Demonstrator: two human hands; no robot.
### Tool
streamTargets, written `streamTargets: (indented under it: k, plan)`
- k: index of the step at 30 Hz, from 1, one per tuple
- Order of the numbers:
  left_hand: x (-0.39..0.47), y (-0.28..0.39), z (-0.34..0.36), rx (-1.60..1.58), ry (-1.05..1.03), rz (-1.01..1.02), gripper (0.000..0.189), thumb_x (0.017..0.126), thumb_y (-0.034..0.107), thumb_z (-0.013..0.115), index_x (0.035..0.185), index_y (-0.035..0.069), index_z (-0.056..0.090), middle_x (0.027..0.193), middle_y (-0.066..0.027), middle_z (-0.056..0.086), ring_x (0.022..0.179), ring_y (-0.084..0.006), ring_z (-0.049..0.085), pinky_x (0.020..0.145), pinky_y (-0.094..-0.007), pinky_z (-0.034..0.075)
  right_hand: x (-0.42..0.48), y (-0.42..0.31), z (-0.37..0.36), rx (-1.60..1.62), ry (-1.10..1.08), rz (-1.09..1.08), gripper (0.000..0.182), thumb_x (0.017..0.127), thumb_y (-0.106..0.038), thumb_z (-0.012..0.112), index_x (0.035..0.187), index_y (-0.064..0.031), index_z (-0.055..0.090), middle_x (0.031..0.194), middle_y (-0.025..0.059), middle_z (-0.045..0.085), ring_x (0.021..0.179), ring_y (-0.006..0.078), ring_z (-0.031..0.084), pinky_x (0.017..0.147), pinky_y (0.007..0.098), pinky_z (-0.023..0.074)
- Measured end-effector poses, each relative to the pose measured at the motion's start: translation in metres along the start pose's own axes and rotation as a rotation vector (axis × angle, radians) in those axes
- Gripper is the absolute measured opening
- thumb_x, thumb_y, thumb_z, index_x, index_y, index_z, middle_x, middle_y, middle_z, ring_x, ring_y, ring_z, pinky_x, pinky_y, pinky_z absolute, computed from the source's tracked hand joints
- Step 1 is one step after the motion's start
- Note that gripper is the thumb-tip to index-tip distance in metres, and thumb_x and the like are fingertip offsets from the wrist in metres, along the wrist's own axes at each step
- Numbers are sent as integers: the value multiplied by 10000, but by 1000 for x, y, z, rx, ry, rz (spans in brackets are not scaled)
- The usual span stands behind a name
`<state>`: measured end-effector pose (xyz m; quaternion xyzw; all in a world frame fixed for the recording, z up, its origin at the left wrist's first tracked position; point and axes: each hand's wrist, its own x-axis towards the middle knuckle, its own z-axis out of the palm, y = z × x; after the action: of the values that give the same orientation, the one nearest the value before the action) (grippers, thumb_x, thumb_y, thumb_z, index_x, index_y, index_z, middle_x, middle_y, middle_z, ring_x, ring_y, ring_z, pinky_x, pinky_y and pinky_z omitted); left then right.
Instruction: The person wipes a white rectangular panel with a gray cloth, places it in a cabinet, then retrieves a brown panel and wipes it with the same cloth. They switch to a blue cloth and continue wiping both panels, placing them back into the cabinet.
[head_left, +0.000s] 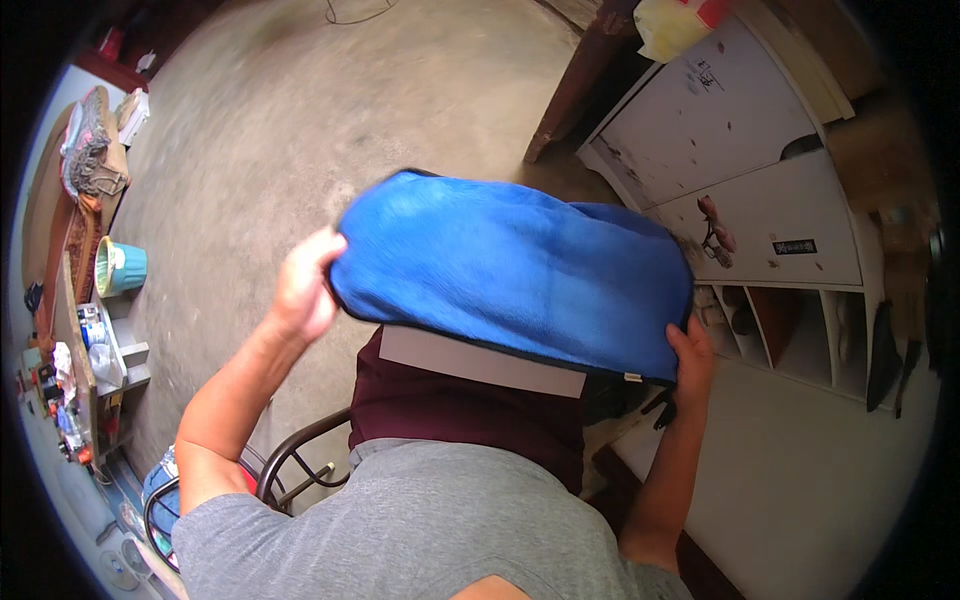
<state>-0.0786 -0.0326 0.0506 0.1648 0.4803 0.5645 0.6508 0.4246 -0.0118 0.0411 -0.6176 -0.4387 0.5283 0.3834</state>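
Observation:
Stretched between my two hands is a blue cloth (510, 262) with dark edging, held up above my lap. At its left end, my left hand (309, 283) pinches the edge between thumb and fingers. My right hand (691, 351) grips the lower right corner, close to a small pale tag (632, 377) on the border. Soft folds run across the cloth, and its far right part bends away behind. Under its near edge, a pale flat sheet or board (480, 364) lies across my maroon shorts (465, 405), mostly covered by the cloth.
A white cabinet (757, 202) with open cubbies stands to the right, beside a dark wooden post (577, 82). Near my left elbow is a metal chair frame (300, 442). A teal bin (126, 268) and a cluttered shelf (84, 375) line the left. Concrete floor (247, 150) spreads ahead.

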Motion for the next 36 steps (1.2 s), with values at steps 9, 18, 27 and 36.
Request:
streamTargets:
  k: [9,18,27,36]
  plan:
    - [-26,-35,2,594,-59,-488,303,894,128,569,1169,4,576,969,-72,670,852,-179,677,768,-338,584,2,-12,-7,127,-41,173,628,892,-105,591,1475,37,408,1509,94,411,1354,178,388,1131,298,260]
    - [73,-7,81,1443,-157,853,420,910,287,647,1218,5,597,1074,-196,641,1033,-357,609,935,-427,468,-6,-92,39,-62,-165,80,630,813,-237,682,1351,56,532,1226,136,588,1113,210,565,980,317,423]
    - [214,-52,142,1787,-554,9,704,917,627,517,1112,-26,697,1196,-252,650,1155,-426,591,982,-458,470,34,11,33,807,112,237,300,962,-302,578,1168,-91,635,1147,71,675,1086,253,604,915,414,508]
    - [224,-52,145,1530,-899,-139,424,914,374,639,1156,31,700,1081,-122,709,1029,-227,636,916,-367,476,29,-19,67,499,-60,147,439,987,-254,529,1392,-89,481,1324,60,567,1134,222,562,922,399,484]
